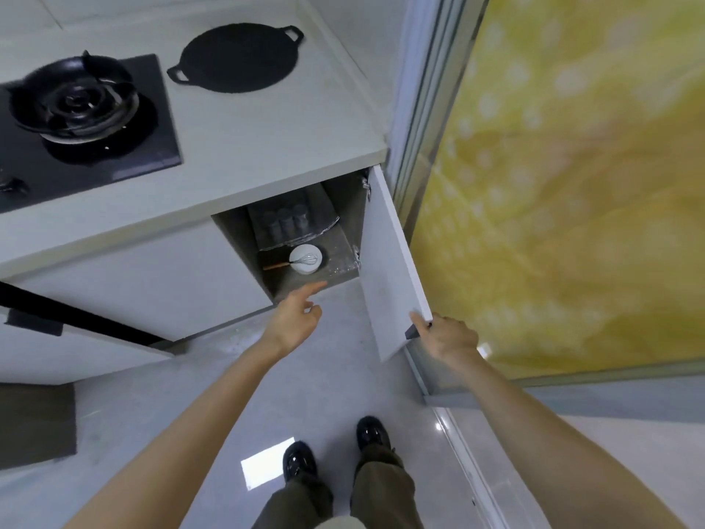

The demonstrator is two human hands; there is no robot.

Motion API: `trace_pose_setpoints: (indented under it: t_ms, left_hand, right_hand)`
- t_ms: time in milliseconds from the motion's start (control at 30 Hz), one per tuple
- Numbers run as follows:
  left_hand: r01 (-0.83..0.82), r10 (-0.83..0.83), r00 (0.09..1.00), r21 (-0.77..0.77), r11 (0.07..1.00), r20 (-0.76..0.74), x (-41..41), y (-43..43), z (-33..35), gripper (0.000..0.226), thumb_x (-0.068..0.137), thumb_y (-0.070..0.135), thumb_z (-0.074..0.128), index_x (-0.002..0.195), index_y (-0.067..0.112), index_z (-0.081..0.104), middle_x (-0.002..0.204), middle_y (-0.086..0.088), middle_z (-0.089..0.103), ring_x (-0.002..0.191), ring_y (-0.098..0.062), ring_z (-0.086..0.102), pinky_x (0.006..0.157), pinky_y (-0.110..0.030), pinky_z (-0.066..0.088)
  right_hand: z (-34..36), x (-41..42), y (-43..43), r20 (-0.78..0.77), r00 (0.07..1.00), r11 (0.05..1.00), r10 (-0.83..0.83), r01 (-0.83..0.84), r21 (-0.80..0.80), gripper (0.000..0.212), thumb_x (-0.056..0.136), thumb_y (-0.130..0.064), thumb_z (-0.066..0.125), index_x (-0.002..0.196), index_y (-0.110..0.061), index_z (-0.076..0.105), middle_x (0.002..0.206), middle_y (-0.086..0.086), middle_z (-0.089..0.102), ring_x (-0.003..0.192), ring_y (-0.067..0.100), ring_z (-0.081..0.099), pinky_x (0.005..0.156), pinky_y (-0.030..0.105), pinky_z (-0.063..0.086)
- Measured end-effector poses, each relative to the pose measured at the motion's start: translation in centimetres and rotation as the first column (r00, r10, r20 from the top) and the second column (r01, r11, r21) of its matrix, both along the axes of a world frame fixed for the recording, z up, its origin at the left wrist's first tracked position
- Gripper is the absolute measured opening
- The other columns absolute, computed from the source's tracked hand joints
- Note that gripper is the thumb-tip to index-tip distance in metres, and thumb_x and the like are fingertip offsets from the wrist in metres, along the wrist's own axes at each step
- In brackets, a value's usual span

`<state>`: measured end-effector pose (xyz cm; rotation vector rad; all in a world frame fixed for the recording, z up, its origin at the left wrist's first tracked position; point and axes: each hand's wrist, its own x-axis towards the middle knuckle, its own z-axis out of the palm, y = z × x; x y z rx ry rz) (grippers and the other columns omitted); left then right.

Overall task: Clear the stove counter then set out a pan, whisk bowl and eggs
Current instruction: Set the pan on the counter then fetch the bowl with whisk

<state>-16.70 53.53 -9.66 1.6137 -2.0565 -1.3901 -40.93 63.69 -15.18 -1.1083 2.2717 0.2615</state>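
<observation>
A flat black pan (237, 57) with two loop handles lies on the pale counter (267, 147), right of the gas burner (76, 105). Below the counter a cabinet stands open. On its floor sits a white bowl (305, 258) with a wooden-handled whisk (295, 261) lying in it. My left hand (299, 318) reaches toward the cabinet opening with its forefinger stretched out, holding nothing. My right hand (444, 336) grips the lower corner of the open cabinet door (393, 269). No eggs are in view.
A wire rack with several dark jars (286, 223) sits behind the bowl inside the cabinet. A yellow patterned glass sliding door (572, 185) runs along the right. A dark mat (34, 421) lies on the grey floor at left. My shoes (335, 448) stand below.
</observation>
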Motion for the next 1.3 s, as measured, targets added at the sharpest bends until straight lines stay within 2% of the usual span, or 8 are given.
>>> trace_pose_setpoints:
  t_ms: [67, 267, 433, 633, 700, 867, 1000, 1300]
  left_hand:
    - [-0.021, 0.022, 1.0, 0.031, 0.999, -0.012, -1.7, 0.5, -0.3, 0.047, 0.096, 0.004, 0.042, 0.14, 0.021, 0.046, 0.141, -0.002, 0.048, 0.109, -0.01, 0.048, 0.076, -0.012, 0.034]
    - [-0.022, 0.025, 0.999, 0.089, 0.996, -0.035, -6.3, 0.9, -1.1, 0.047, 0.095, 0.005, 0.044, 0.139, 0.023, 0.046, 0.141, -0.002, 0.049, 0.116, -0.02, 0.054, 0.087, -0.027, 0.045]
    - [-0.029, 0.035, 0.998, 0.105, 0.994, -0.058, -8.7, 0.7, -1.4, 0.047, 0.094, 0.004, 0.044, 0.138, 0.022, 0.047, 0.142, -0.003, 0.048, 0.115, -0.024, 0.055, 0.075, -0.026, 0.045]
    - [-0.066, 0.07, 0.997, 0.106, 0.992, -0.032, -9.4, 0.6, -1.5, 0.048, 0.095, 0.002, 0.043, 0.138, 0.022, 0.047, 0.143, -0.004, 0.047, 0.114, -0.019, 0.055, 0.075, -0.023, 0.047]
    - [-0.075, 0.078, 0.997, 0.113, 0.991, -0.027, -9.4, 0.6, -1.4, 0.048, 0.095, 0.002, 0.043, 0.139, 0.022, 0.046, 0.144, -0.003, 0.046, 0.113, -0.018, 0.055, 0.07, -0.017, 0.046]
    - [-0.109, 0.112, 0.994, 0.12, 0.987, -0.015, -8.7, 0.1, -0.9, 0.047, 0.095, 0.002, 0.043, 0.139, 0.02, 0.046, 0.143, -0.004, 0.047, 0.109, -0.016, 0.055, 0.067, -0.014, 0.044]
    - [-0.147, 0.154, 0.987, 0.163, 0.976, -0.035, -7.3, -0.5, -1.0, 0.045, 0.096, 0.001, 0.043, 0.138, 0.019, 0.047, 0.137, -0.004, 0.051, 0.111, -0.016, 0.053, 0.076, -0.019, 0.042]
    - [-0.361, 0.414, 0.907, 0.368, 0.857, -0.073, -0.9, -4.3, -3.2, 0.036, 0.096, 0.0, 0.042, 0.129, 0.009, 0.053, 0.121, -0.011, 0.062, 0.092, -0.021, 0.053, 0.068, -0.02, 0.043]
  right_hand:
    - [0.0, -1.8, 0.2, 0.003, 1.0, 1.0, -0.021, 0.021, 0.008, 0.06, 0.098, -0.057, 0.011, 0.133, -0.026, 0.048, 0.127, 0.008, 0.057, 0.115, 0.032, 0.053, 0.09, 0.037, 0.04]
    - [-0.3, -6.1, 1.4, 0.109, 0.987, 0.993, -0.116, 0.115, 0.014, 0.055, 0.101, -0.051, 0.01, 0.135, -0.02, 0.04, 0.121, 0.015, 0.06, 0.11, 0.033, 0.057, 0.083, 0.037, 0.04]
    - [-0.9, -7.2, 2.3, 0.19, 0.972, 0.989, -0.14, 0.146, -0.018, 0.045, 0.102, -0.038, 0.02, 0.144, -0.023, 0.024, 0.118, 0.013, 0.062, 0.102, 0.035, 0.061, 0.083, 0.039, 0.051]
    - [-1.4, -7.2, 2.4, 0.263, 0.945, 0.98, -0.192, 0.197, 0.006, 0.055, 0.097, -0.027, 0.034, 0.147, -0.024, 0.013, 0.102, 0.008, 0.061, 0.081, 0.03, 0.059, 0.072, 0.032, 0.047]
    - [-1.4, -6.8, 2.6, 0.276, 0.934, 0.97, -0.229, 0.244, -0.021, 0.06, 0.097, -0.026, 0.038, 0.149, -0.02, 0.008, 0.105, 0.011, 0.062, 0.09, 0.032, 0.061, 0.074, 0.033, 0.045]
    - [-1.1, -4.9, 2.6, 0.473, 0.782, 0.86, -0.406, 0.502, -0.091, 0.046, 0.093, -0.018, 0.046, 0.131, -0.006, 0.023, 0.125, 0.009, 0.056, 0.097, 0.03, 0.058, 0.076, 0.035, 0.047]
    - [-1.2, -3.1, 0.7, 0.673, 0.545, 0.801, -0.499, 0.586, 0.119, 0.026, 0.092, -0.016, 0.047, 0.115, -0.006, 0.052, 0.092, 0.003, 0.063, 0.066, 0.019, 0.058, 0.057, 0.027, 0.045]
    - [-0.9, 2.0, -6.5, 0.741, 0.565, 0.9, -0.363, 0.418, 0.122, 0.013, 0.095, -0.018, 0.049, 0.105, -0.015, 0.057, 0.096, 0.004, 0.066, 0.067, 0.016, 0.06, 0.063, 0.025, 0.047]
